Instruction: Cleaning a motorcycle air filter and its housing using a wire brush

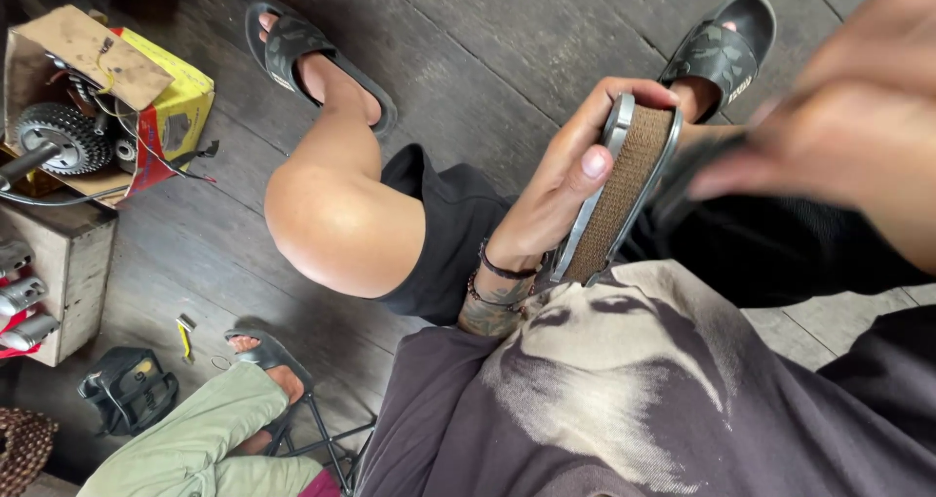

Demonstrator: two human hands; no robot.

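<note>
My left hand (561,180) grips a curved metal brake shoe (624,190) with a brown woven lining, held upright over my lap with the thumb on its edge. Two bracelets circle that wrist. At the upper right, my right hand (829,126) is blurred, and its fingers are closed on a dark, narrow object (687,170) that touches the lining's right side. What that object is cannot be made out. My bare knee (336,214) and both feet in dark sandals show below the hands.
An open cardboard box (146,78) with a toothed gear and wires sits at the upper left on a wooden crate (68,263). A black bag (127,390) and a small yellow tool (183,336) lie on the dark plank floor. Another person's green-trousered leg (195,438) is at the bottom left.
</note>
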